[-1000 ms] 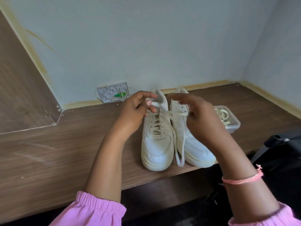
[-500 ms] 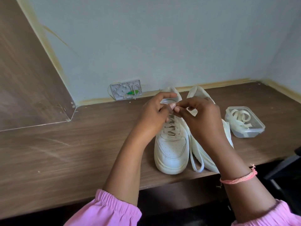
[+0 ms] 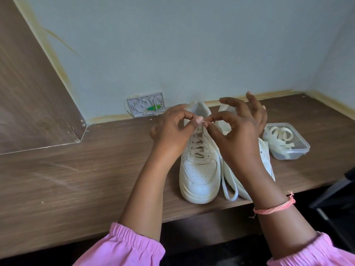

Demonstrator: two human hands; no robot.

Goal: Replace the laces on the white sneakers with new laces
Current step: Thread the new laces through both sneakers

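Two white sneakers stand side by side on the wooden desk, toes toward me. The left sneaker [image 3: 199, 169] is laced with a cream lace [image 3: 197, 148]. The right sneaker [image 3: 266, 160] is mostly hidden behind my right forearm. My left hand [image 3: 172, 133] and my right hand [image 3: 238, 135] meet above the left sneaker's top eyelets, each pinching the lace between thumb and forefinger. My right hand's other fingers are spread upward. A loose lace end [image 3: 228, 191] hangs down between the two shoes to the desk edge.
A clear plastic tub [image 3: 288, 150] holding coiled cream laces sits right of the shoes. A white wall socket plate [image 3: 146, 104] is on the wall behind. The wooden desk [image 3: 76, 185] stretches left, with a slanted wood panel [image 3: 28, 93] at far left. A dark chair [image 3: 336, 198] is at right.
My hands came together from apart and now pinch the lace at the left sneaker's top. My right hand's fingers have spread open upward. The camera view shifted left.
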